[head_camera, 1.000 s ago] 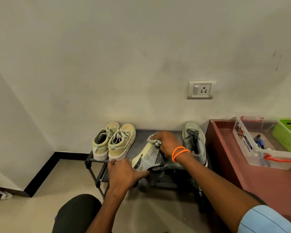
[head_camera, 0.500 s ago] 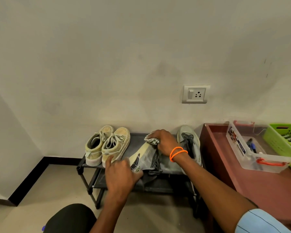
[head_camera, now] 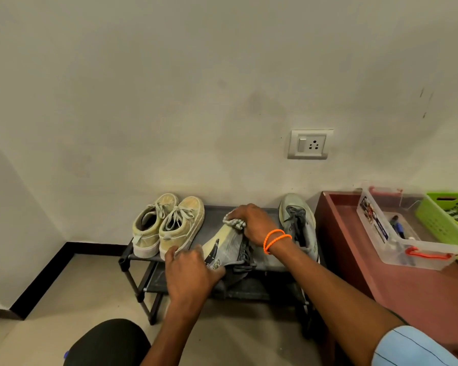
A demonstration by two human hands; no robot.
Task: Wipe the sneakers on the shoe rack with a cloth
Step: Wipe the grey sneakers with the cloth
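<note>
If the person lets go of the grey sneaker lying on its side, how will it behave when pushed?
The grey sneaker lies tilted on the shoe rack, heel over the front edge, so it may slide off. Its knit upper looks soft and would probably dent under the cloth. The left hand steadies it, which suggests it is light and shifts easily.

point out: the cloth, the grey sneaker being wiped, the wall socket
cloth [head_camera: 234, 223], head view, on the bunched striped fold under the right hand.
grey sneaker being wiped [head_camera: 229, 248], head view, on its tilted side panel.
wall socket [head_camera: 309, 144], head view, on the faceplate's middle.
</note>
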